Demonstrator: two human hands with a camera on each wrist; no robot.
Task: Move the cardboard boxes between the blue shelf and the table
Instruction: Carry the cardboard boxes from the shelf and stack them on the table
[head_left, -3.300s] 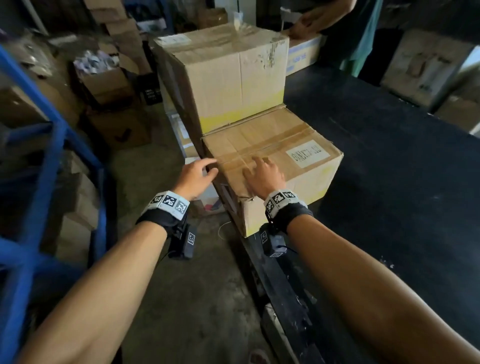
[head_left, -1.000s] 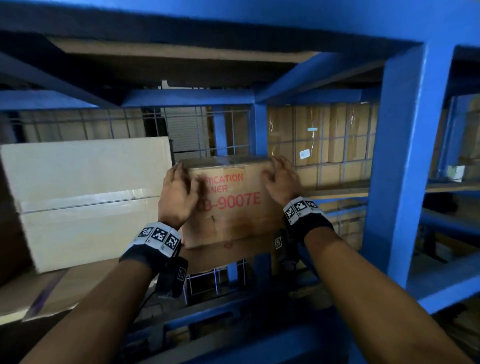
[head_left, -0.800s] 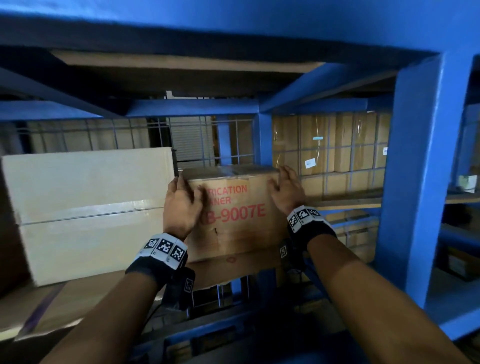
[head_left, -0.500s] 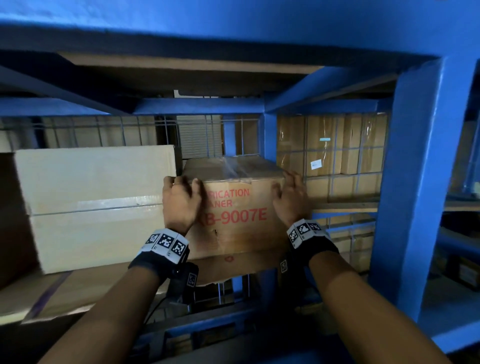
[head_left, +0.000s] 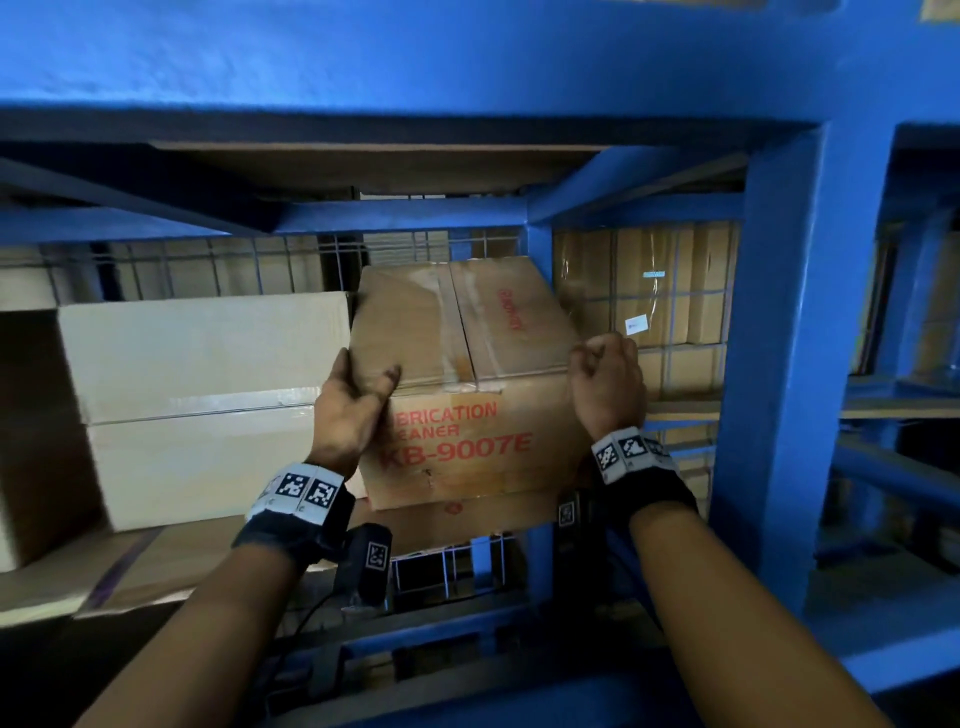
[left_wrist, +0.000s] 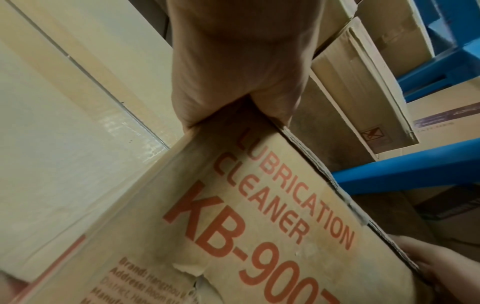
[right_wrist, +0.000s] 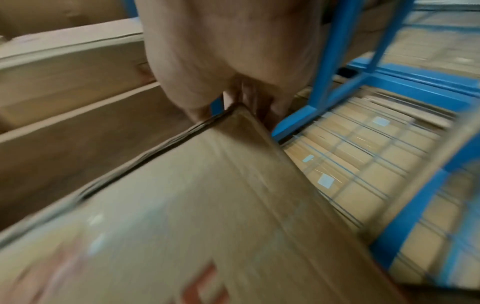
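A brown cardboard box (head_left: 457, 436) printed "LUBRICATION CLEANER KB-9007E" in red stands on a level of the blue shelf (head_left: 769, 364). Its taped top faces me. My left hand (head_left: 358, 395) grips the box's top left front corner, thumb on the lid. My right hand (head_left: 605, 374) grips the top right front corner with curled fingers. The left wrist view shows the left hand (left_wrist: 233, 72) on a corner of the printed face of the box (left_wrist: 259, 216). In the blurred right wrist view, the right hand (right_wrist: 228, 61) clasps a corner of the box (right_wrist: 207, 205).
A large pale box (head_left: 197, 405) stands just left of the brown one, nearly touching it. Wire mesh (head_left: 649, 291) closes the back of the shelf, with stacked cartons behind it. A thick blue post stands at the right and a blue beam (head_left: 415, 67) runs overhead.
Since 3.3 s ago I have turned from the table to the shelf. In the last second my hands slid up to the box's top corners and its lid came into view.
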